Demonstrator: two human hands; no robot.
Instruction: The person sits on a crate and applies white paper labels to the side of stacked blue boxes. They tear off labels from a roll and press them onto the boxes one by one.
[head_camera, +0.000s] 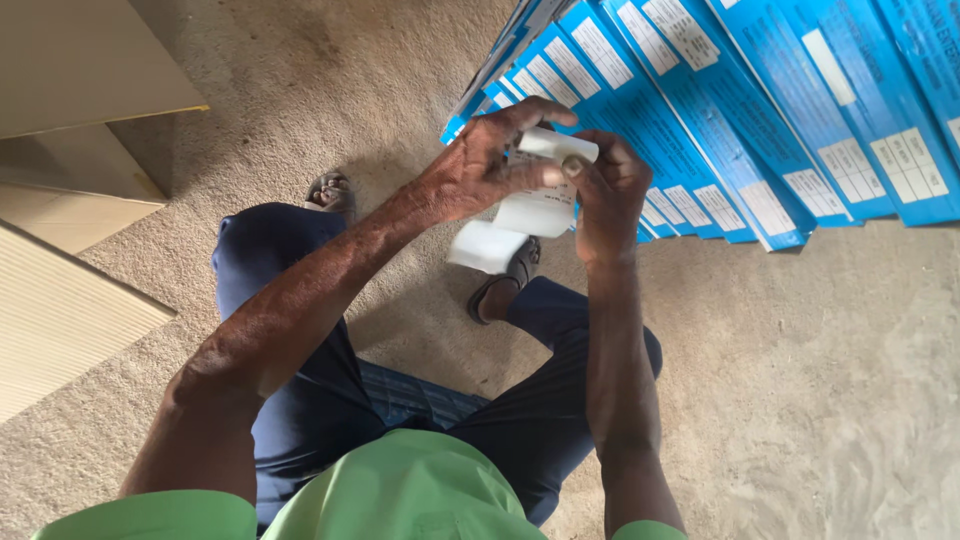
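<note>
Both my hands meet in front of me over a roll of white label strip (540, 205). My left hand (480, 165) grips the rolled upper part (556, 146) with fingers curled over it. My right hand (608, 195) pinches the same roll from the right side, thumb at its end. A loose length of the white strip hangs down and curls toward my foot. Just behind my hands stands a row of blue flat boxes (740, 110) with white labels on their edges.
I sit on a sandy concrete floor (800, 400) with my legs in dark blue trousers and sandals (505, 280). Pale cardboard cartons (70, 200) lie at the left. The blue boxes fill the upper right.
</note>
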